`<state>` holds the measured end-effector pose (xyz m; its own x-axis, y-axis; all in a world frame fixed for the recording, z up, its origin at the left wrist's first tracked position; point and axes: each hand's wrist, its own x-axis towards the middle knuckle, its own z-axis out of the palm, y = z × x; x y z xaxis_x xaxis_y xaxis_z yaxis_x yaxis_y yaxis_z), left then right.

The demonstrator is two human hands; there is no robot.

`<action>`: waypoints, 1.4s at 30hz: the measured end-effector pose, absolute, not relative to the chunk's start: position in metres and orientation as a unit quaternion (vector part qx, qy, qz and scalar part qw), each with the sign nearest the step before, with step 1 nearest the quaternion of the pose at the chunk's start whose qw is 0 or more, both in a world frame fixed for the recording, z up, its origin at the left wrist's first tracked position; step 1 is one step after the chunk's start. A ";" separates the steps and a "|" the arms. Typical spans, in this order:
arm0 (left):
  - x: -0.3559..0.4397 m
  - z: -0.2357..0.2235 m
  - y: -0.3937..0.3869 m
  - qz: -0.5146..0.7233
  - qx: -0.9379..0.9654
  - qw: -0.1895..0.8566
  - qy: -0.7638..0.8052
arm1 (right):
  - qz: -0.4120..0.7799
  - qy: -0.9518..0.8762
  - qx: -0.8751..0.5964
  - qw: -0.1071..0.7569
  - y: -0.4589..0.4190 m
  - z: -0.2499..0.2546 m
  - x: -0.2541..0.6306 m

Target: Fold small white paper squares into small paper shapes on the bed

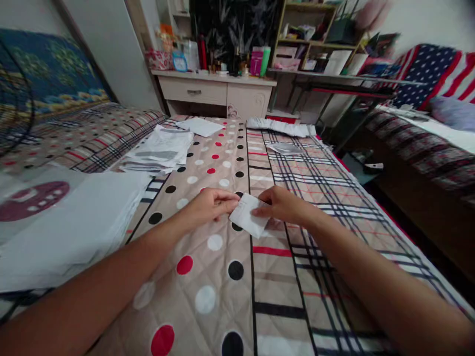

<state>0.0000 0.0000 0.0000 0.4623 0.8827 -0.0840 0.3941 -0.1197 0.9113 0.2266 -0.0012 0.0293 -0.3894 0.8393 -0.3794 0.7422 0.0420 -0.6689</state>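
Observation:
A small white piece of paper (248, 216), perhaps folded, lies tilted just above the patterned bedspread, with faint print near its upper left. My right hand (280, 203) grips it from the right, the thumb flat on top and the fingers behind it. From the left, my left hand (213, 205) meets the paper's upper left edge with its fingertips drawn together. Whatever is under the paper is hidden.
Stacked white papers (159, 151) lie at the left, with a flat sheet (200, 126) behind. A large white plastic bag (81, 212) sits nearer. A folded white strip (280, 126) and a grey-white packet (285, 148) lie farther off. Beyond stands a dresser (200, 91).

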 end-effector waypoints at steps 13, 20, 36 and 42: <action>0.021 -0.003 0.011 0.244 0.774 0.354 0.465 | 0.291 -0.733 -0.555 0.265 -0.019 -0.006 0.230; 0.016 -0.004 0.006 0.220 0.805 0.317 0.450 | 0.373 -0.715 -0.520 0.280 -0.025 -0.002 0.230; 0.021 -0.014 -0.005 0.349 0.805 0.278 0.391 | 0.214 -0.804 -0.446 0.331 -0.031 -0.008 0.226; 0.012 -0.008 -0.005 0.324 0.862 0.212 0.326 | 0.205 -0.831 -0.401 0.325 -0.034 -0.006 0.227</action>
